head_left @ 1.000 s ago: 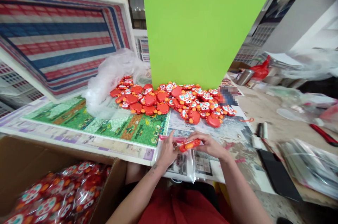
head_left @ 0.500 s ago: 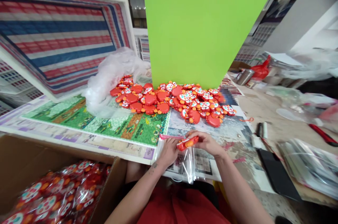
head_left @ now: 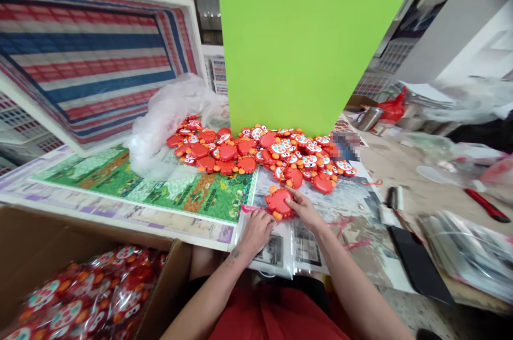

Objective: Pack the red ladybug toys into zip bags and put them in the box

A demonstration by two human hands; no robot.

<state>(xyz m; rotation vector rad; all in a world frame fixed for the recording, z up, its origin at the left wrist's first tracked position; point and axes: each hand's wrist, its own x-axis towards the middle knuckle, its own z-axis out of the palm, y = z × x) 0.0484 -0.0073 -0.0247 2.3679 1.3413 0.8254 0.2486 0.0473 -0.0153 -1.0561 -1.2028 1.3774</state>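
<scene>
My right hand [head_left: 303, 209] pinches a red-and-orange crab toy [head_left: 279, 202] by its edge, its plain red back turned up, just above a stack of clear plastic bags [head_left: 280, 246]. Next to it my left hand [head_left: 256, 230] rests with curled fingers on the pink-edged mouth of the top bag. Behind them a heap of the same crab toys [head_left: 264, 154] is spread over the table.
A bright green board [head_left: 300, 51] stands behind the heap. Crumpled clear plastic [head_left: 168, 115] lies at the left, and a striped panel [head_left: 88, 56] leans there. A cardboard box [head_left: 36, 246] at lower left holds bagged toys [head_left: 88, 297]. Black pouches [head_left: 417, 265] and tools lie at right.
The right hand has moved the crab toy forward and turned it flat, from edge-on above the bag to its back facing up. The left hand has lowered onto the bag.
</scene>
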